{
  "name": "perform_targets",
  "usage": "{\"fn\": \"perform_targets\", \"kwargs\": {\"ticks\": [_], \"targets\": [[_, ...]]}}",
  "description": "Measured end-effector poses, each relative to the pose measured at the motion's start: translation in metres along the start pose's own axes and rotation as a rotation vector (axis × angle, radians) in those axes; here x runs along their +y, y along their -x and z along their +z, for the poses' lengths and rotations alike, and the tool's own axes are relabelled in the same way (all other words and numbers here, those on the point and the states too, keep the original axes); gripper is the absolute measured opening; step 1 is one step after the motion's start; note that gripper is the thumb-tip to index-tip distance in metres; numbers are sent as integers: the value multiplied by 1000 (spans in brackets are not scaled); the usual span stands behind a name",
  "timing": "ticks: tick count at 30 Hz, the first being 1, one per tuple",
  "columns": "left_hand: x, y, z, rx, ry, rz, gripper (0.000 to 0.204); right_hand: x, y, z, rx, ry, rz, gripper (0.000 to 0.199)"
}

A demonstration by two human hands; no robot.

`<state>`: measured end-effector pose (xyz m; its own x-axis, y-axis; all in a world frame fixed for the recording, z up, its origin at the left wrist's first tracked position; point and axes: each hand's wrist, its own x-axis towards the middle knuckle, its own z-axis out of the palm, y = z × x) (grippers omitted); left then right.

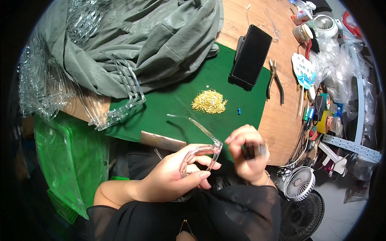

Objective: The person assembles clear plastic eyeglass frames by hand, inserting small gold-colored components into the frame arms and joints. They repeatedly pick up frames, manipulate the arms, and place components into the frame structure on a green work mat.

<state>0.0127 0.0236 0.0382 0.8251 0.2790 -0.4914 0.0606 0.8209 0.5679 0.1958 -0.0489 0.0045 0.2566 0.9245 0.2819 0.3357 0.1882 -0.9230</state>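
My left hand grips a clear plastic eyeglass frame by its front, one temple arm sticking up and away over the green mat. My right hand is closed around a small dark tool with a metal tip, held close to the frame's hinge corner. A heap of small gold-coloured parts lies on the mat just beyond both hands. A tiny blue piece sits to the right of the heap.
A row of clear frames lines the mat's left edge, more stacked at far left under grey cloth. A propped black phone, pliers, a green crate, a small fan and cluttered supplies at right.
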Motion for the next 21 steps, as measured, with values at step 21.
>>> {"fn": "perform_targets", "kwargs": {"ticks": [21], "targets": [[-11, 7, -8, -243, -96, 26, 49, -1, 6, 4, -86, 21, -281, 17]]}}
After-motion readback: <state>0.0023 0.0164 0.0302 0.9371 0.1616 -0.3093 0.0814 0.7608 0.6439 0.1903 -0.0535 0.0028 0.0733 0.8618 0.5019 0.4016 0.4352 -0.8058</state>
